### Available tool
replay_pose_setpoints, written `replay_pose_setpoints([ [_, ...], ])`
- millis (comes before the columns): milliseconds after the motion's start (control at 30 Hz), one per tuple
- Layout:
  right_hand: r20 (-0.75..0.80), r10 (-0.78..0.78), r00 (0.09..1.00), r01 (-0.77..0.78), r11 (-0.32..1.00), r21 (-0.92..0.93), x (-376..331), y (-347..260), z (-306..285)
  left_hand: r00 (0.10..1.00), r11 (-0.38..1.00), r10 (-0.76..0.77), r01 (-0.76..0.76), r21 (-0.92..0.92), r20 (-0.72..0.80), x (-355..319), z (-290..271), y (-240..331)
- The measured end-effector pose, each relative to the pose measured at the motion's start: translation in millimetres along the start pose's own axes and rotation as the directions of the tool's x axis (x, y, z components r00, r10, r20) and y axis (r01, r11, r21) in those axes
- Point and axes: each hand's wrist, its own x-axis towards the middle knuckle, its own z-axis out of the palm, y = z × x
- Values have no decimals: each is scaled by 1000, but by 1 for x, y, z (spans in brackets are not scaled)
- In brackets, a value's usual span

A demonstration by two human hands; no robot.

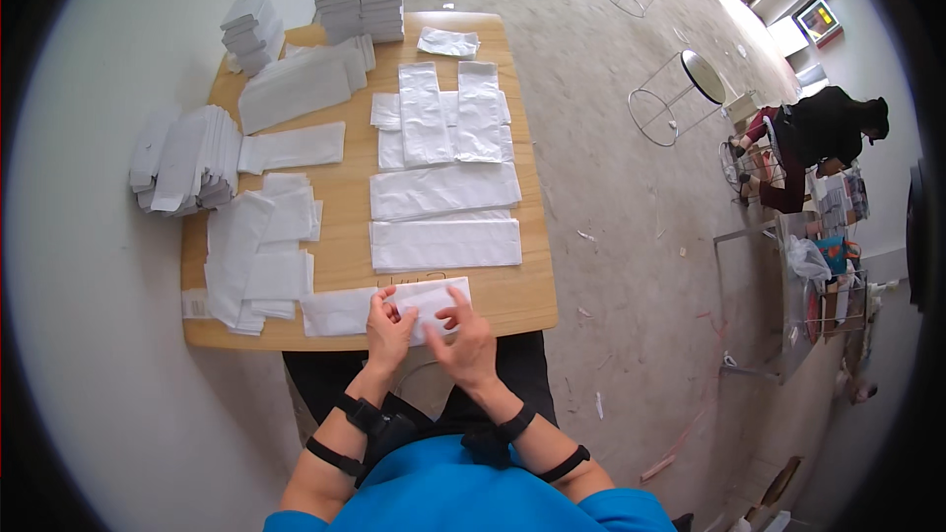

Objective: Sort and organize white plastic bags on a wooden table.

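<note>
**Hands pinch a white bag at the table's near edge**

At lower centre, the left hand point(388, 330) and right hand point(463, 340) both pinch a flat white rectangular paper bag point(434, 298), long axis left-right, on the light wooden table point(532, 298). Flat bags point(445, 244) lie above; stacks point(185, 160) sit left.

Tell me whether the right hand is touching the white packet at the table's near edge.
Touching. The head view shows the right hand with its fingers lying on the white packet, pinching its near edge, with the left hand alongside.
</note>
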Motion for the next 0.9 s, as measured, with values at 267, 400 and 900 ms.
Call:
replay_pose_setpoints([
  [267, -58, 376, 925, -371, 925, 86, 24, 62, -9, 997, 940, 66, -52, 338, -29, 19, -10, 15],
  [400, -61, 373, 926, -371, 928, 49, 26, 70, 1, 996, 899, 83, -67, 433, -17, 21, -9, 16],
  [900, -36, 445, 895, -446, 894, -49, 33, 73, 7, 989, 867, 140, -147, 476, 51, 24, -21, 19],
])
